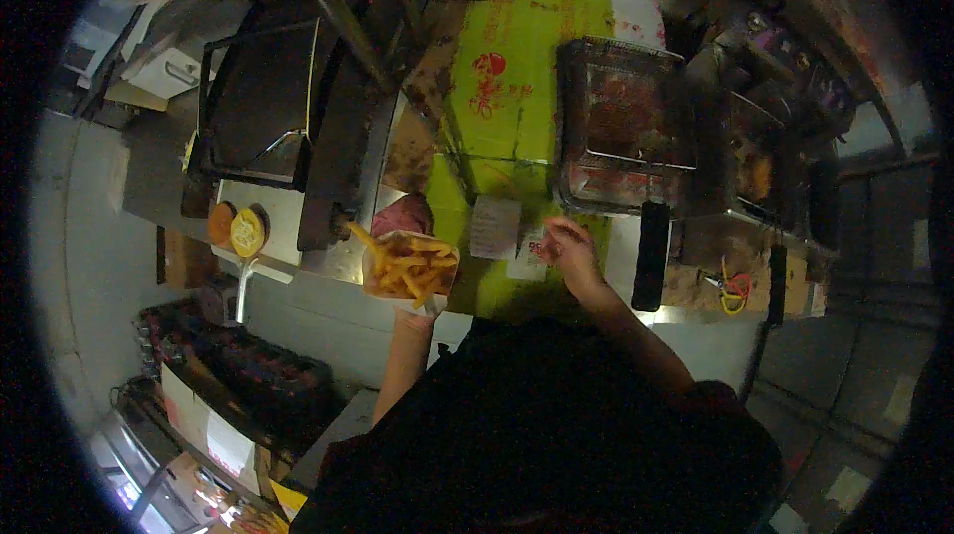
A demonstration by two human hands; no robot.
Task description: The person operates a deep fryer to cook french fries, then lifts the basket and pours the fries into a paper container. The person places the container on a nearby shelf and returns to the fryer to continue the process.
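My left hand (417, 313) holds a paper tray of French fries (410, 266) from below, and most of its fingers are hidden under the tray. My right hand (572, 254) hovers over a green printed cardboard sheet (507, 124), with its fingers loosely bent and nothing visible in them. Close to its fingertips lie a paper slip with writing (495, 228) and a second pale slip (528, 266). A dark red cloth (402, 216) shows just behind the fries.
Wire fryer baskets (626, 109) with black handles (652, 258) stand to the right. Scissors (734, 292) lie at the far right. On the left are a dark griddle press (257, 102) and two bun halves, one plain (221, 225), one topped (248, 234), beside a metal handle (243, 292).
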